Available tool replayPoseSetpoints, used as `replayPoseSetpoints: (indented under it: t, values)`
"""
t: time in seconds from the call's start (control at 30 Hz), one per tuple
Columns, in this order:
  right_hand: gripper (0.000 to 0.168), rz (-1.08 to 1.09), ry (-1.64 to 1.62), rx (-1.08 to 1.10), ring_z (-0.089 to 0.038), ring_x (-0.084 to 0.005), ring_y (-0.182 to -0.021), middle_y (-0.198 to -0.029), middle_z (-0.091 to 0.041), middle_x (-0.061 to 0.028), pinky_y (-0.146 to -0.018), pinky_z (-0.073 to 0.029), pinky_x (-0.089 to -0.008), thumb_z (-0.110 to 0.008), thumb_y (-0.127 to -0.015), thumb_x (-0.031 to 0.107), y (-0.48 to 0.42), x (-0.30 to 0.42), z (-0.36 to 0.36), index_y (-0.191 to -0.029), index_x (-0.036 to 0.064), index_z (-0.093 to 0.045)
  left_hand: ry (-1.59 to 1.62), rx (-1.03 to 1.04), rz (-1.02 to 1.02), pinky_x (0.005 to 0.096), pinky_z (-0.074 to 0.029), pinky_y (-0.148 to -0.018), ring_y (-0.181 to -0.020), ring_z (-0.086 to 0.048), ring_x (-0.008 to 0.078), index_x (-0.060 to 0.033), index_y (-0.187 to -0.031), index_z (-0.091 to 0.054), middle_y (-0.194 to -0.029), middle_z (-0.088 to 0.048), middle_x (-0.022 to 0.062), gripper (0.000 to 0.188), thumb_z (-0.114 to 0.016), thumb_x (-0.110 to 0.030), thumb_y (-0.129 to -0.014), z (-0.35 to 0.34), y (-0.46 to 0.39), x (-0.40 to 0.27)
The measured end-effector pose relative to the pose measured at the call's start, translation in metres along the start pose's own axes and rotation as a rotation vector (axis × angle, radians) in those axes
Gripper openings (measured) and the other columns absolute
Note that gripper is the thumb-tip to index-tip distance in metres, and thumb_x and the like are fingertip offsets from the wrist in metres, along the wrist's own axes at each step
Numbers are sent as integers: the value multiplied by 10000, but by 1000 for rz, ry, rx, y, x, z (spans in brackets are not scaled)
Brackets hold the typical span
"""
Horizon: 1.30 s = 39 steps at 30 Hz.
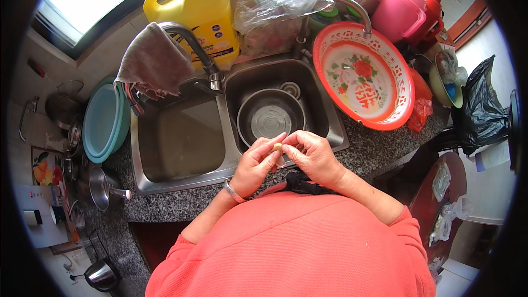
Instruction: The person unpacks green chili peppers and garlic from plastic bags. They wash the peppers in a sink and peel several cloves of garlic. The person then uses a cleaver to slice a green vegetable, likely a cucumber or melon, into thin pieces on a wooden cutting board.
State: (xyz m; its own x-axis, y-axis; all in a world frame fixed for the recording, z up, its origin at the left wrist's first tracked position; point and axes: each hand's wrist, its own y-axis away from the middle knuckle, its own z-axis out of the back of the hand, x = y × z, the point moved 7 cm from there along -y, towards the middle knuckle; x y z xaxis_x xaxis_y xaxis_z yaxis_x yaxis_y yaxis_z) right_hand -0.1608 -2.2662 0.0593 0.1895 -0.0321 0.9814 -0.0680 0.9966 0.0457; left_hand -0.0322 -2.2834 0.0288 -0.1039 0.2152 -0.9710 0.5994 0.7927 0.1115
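My left hand (256, 164) and my right hand (317, 158) meet over the front edge of the double steel sink (232, 161). Pinched between the fingertips of both is a small pale-yellow piece (278, 147) that looks like a garlic clove. Something pale and thin shows just below it, partly hidden by the fingers. Beyond my hands, a round steel basin (270, 109) sits in the right sink bowl, beside the drain strainer (291, 89). Cloudy water (181, 140) stands in the left bowl. A bracelet (234, 191) circles my left wrist.
A brown cloth (154, 62) hangs over the left faucet (192, 45). Behind stand a yellow pump jug (214, 16) and clear plastic bags (272, 14). A red-rimmed enamel basin (328, 90) leans at right, near a pink thermos jug (400, 6). Blue-green basins (103, 119) and a steel pot (99, 189) flank the left.
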Motion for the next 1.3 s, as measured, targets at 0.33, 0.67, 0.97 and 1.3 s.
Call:
replayPoseSetpoints:
  t: [0.33,0.67,0.97,1.3]
  values:
    - [87,-38,-12,80,-547,-100,-731,-835,-610,-81,-655,-467,-252,-571,-873,59,1,4,-1,-861,-26,-586,-115,60,-24,190,-458,-696,-764,-537,61,-61,-1313,-495,-957,-468,14,362,-493,-73,-951,-4,1,-6]
    - [119,-249,-258,64,-514,-68,-633,-766,-561,-50,-541,-444,-228,-536,-911,112,3,-16,-5,-892,-5,-533,84,40,-63,202,-447,-628,-744,-537,76,-59,-1313,-474,-887,-494,16,386,-516,-48,-930,-1,0,2]
    - [132,-329,-610,57,-421,-49,-532,-706,-465,4,-476,-401,-209,-505,-953,170,5,-27,-11,-944,39,-488,347,-178,-134,195,-414,-561,-696,-548,85,-60,-1042,-542,-950,-629,78,144,-573,-57,-901,8,-2,1]
    - [194,-261,-298,108,-456,-44,-537,-708,-513,-2,-479,-406,-195,-548,-942,215,4,-14,-10,-958,25,-513,165,-137,-225,212,-476,-650,-760,-551,78,-47,-1055,-520,-986,-624,72,153,-554,-25,-907,7,0,-5]
